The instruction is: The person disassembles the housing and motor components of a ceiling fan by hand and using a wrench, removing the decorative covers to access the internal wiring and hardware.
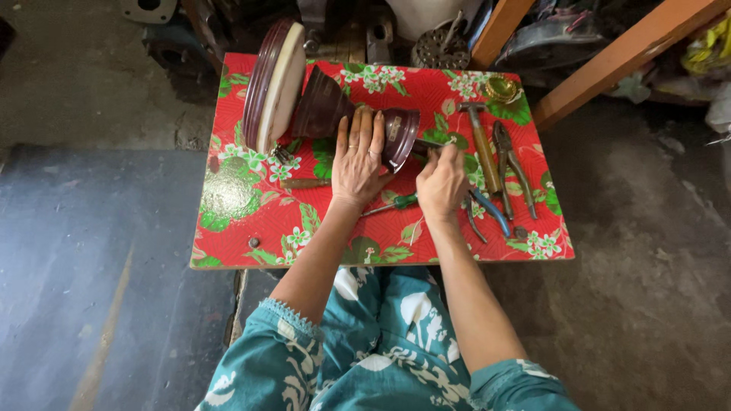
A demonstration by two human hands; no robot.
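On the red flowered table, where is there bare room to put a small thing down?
The table's near-left part is bare, bordered by the left hand and the maroon appliance. Another free strip runs along the near edge. The right side is crowded: hammer, pliers, blue-handled pliers, right hand and green screwdriver.

— Where can my hand pass?
— Along the bench's [228, 251] near-left corner, open cloth there. On my right the hammer [483, 148], pliers [509, 164] and blue-handled cutters [487, 213] crowd in; the maroon fan base [324, 106] blocks the far side.
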